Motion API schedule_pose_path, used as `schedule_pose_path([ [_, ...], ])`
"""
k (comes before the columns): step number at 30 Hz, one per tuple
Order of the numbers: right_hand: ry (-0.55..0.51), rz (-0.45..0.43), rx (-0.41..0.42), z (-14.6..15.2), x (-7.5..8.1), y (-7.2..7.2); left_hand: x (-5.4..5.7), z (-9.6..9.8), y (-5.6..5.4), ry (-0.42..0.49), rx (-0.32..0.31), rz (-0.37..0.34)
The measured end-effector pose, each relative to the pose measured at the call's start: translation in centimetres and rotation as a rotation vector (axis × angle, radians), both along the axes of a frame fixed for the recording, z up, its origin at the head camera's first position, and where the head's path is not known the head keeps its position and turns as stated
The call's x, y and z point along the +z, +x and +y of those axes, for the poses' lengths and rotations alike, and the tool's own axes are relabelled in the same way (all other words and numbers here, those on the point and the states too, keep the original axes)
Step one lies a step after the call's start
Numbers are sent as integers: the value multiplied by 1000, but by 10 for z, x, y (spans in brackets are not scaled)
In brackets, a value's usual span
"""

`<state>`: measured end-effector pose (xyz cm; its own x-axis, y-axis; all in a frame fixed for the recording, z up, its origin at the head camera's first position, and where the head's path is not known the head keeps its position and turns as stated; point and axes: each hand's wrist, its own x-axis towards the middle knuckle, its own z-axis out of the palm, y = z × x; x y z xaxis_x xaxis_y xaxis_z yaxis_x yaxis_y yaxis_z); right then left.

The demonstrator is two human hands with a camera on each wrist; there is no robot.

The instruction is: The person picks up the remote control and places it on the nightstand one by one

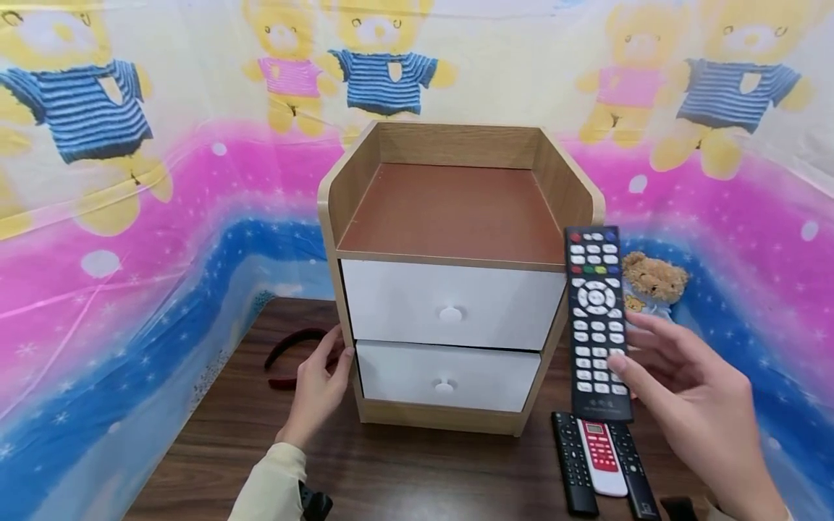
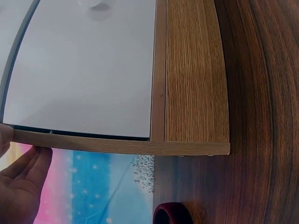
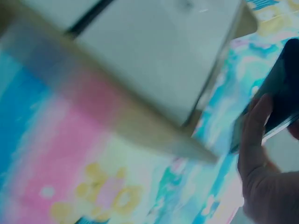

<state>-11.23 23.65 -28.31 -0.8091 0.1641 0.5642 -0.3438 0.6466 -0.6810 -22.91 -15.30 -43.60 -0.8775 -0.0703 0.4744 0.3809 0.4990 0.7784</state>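
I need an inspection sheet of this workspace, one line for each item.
Surface: dark wooden table.
Job's things: black remote control, held upright beside the drawer cabinet; both drawers closed.
Clutter: three remotes lying side by side, dark red headband, teddy bear.
Hands: left hand rests on the cabinet's left edge; right hand grips the remote.
Cables: nothing seen.
Surroundings: bear-print plastic sheet behind.

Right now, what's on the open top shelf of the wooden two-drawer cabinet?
The wooden two-drawer cabinet shows only a bare reddish-brown shelf surface. Both white drawers are closed, so their contents are hidden.
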Motion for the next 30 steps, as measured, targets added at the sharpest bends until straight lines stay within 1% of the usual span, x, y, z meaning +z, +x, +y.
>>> schedule_pose_path([
  [1, -12, 7, 27, -10, 9, -2, 0, 0, 0, -6, 4, -4],
  [3, -34, 22, 96, -31, 25, -13, 1, 0, 1, -24, 15, -8],
  [5, -61, 20, 170, -52, 40, -28, 3, 1, 2, -39, 23, -10],
  [7, -74, 6, 232, -69, 51, -45, 4, 1, 2, -55, 24, -15],
  [9, -98, -33, 292, -85, 59, -64, 6, 2, 2, -68, 23, -19],
  [13, -165, -149, 362, -118, 75, -96, 7, 4, 3, -94, 31, -18],
  [15, -202, -208, 381, -135, 81, -110, 7, 5, 3, -101, 40, -9],
  [19, -233, -304, 371, -160, 87, -135, 5, 5, 2, -102, 48, 1],
  [23, -243, -395, 362, -178, 92, -158, 3, 6, 3, -100, 47, -1],
  [26, -230, -432, 365, -189, 97, -168, 3, 7, 3, -101, 52, 13],
  [30, -184, -428, 383, -198, 102, -174, 3, 8, 2, -103, 63, 35],
])
